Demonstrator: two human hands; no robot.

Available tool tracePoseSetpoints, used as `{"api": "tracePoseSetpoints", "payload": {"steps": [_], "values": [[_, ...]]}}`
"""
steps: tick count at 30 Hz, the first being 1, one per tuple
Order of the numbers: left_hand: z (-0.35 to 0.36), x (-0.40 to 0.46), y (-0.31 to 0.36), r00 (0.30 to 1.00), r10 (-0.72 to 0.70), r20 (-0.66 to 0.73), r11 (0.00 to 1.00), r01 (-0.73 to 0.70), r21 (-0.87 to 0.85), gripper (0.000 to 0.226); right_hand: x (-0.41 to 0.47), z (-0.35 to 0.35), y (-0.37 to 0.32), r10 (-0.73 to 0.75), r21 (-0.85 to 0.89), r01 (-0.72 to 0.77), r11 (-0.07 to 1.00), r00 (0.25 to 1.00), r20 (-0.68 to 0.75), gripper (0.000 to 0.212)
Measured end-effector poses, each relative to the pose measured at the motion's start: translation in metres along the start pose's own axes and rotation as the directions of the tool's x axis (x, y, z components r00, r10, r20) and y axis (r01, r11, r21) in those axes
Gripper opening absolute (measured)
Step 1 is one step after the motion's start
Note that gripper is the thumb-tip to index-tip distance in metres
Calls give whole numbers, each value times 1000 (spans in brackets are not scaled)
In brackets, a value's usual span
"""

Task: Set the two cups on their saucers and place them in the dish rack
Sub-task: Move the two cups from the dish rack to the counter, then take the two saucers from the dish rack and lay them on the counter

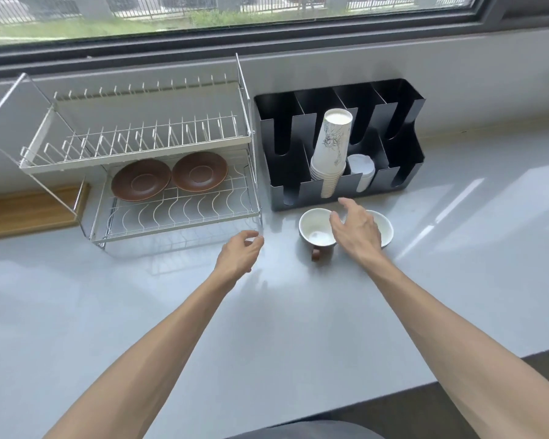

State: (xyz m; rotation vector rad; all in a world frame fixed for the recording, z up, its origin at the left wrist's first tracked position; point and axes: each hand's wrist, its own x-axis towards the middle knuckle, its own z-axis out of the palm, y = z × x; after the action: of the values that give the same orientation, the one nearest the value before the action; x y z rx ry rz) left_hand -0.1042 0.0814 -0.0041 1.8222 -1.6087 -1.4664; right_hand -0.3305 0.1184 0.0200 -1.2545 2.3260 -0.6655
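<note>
A pale grey counter runs under a window. The left hand hovers loosely curled, holding nothing. The right hand, fingers spread, hangs over two cups. Beyond, two saucers lie in the rack's lower tier, beside a black organiser.

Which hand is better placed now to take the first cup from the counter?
The right hand. It hovers open directly over the two cups, fingers spread above their rims. The left hand is beside the rack, apart from the cups, with fingers loosely curled and holding nothing.
</note>
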Motion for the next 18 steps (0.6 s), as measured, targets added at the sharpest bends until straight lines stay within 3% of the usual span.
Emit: {"api": "tracePoseSetpoints", "payload": {"steps": [9, 13, 18], "values": [[-83, -9, -22, 964, 161, -213, 906, -59, 418, 47, -19, 53, -87, -319, -104, 340, 935, 932, 171, 42], [-112, -8, -26, 923, 269, -275, 825, -73, 561, 50, -20, 72, -118, -463, -124, 483, 867, 872, 160, 44], [-137, 0, -37, 870, 388, -304, 673, -43, 738, 50, -15, 97, -144, -540, -154, 559, 815, 829, 149, 47]]}}
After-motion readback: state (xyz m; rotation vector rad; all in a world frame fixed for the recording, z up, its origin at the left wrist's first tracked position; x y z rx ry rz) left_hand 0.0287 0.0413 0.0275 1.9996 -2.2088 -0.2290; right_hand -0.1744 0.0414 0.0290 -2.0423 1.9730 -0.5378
